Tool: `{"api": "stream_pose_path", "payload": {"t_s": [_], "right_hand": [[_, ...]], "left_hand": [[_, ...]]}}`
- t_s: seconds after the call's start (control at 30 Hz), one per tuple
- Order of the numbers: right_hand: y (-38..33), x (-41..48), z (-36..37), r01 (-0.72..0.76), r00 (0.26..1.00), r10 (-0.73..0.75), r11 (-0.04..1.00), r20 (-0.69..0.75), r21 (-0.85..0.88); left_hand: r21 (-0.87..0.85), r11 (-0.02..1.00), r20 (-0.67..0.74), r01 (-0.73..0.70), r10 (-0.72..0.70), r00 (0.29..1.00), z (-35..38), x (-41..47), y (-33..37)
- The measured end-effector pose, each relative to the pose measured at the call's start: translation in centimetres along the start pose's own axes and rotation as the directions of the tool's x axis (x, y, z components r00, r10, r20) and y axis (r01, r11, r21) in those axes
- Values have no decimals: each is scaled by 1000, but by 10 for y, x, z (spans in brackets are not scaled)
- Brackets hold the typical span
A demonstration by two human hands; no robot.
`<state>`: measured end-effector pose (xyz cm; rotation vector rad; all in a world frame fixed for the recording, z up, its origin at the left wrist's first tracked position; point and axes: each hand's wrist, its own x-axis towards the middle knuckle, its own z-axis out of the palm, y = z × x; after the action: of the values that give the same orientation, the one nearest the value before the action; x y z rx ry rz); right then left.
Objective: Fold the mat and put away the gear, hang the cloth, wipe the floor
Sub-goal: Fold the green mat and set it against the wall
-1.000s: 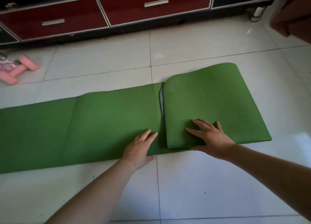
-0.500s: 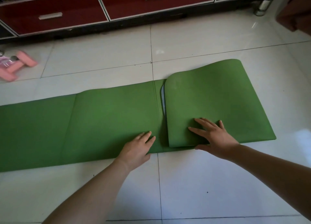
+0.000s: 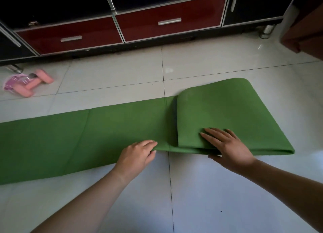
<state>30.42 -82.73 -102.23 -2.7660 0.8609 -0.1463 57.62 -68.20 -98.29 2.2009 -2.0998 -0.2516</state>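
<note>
Head view, left edge first: what's there?
— A pink dumbbell on the white tiled floor, close to the cabinet with red drawers and well apart from the green mat. The mat runs in from the left frame edge and lies flat. A bare strip of tiles separates its far edge from the cabinet.

And the near side?
— Bare tiles along the whole near edge, with both forearms crossing them.

The middle?
— The left hand pinches the mat's near edge, fingers curled on top and thumb against it from below. The edge is raised a little off the floor.

And to the right?
— The mat's right end is doubled back over itself, and the flap's free edge curves up just beside the left hand. The right hand lies flat on the flap with fingers spread and thumb at the near edge. The rounded fold ends the mat, with tiles beyond.
</note>
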Motion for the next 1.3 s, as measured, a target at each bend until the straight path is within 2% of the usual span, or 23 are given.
{"api": "stream_pose_path", "payload": {"t_s": [0.2, 0.37, 0.47, 0.53, 0.63, 0.8, 0.93, 1.03, 1.17, 1.3], "right_hand": [[-8, 9, -19, 44, 993, -33, 995, -114, 94], [-18, 16, -41, -22, 991, 48, 980, -126, 200], [-33, 25, -59, -64, 983, 98, 975, -157, 211], [-42, 30, -68, -97, 978, 134, 972, -163, 215], [-51, 30, -74, -133, 979, 161, 968, -121, 214], [-58, 28, -79, -193, 972, 218, 955, -88, 226], [-61, 29, -80, -236, 961, 264, 939, -81, 252], [-68, 32, -80, -262, 953, 294, 921, -77, 288], [-90, 45, -87, -281, 928, 347, 889, -135, 361], [-125, 69, -98, -278, 884, 419, 827, -206, 488]], "left_hand": [[-2, 1000, -4, 27, -27, 1000, -10, -8, -3], [76, 997, 234, 16, -33, 972, -35, -15, -30], [-61, 994, 291, 86, -64, 955, -43, -24, -47], [-187, 976, 243, 115, -67, 968, -40, -30, -45], [-325, 935, 88, 143, -121, 989, -29, -30, -36], [-353, 919, 23, 175, -178, 984, -12, -33, -37], [-393, 903, -105, 173, -231, 967, -22, -35, -48], [-375, 914, -152, 152, -223, 963, -34, -34, -52], [-403, 896, -237, 187, -300, 924, -55, -25, -58], [-487, 839, -332, 244, -436, 836, -78, -14, -65]]}}
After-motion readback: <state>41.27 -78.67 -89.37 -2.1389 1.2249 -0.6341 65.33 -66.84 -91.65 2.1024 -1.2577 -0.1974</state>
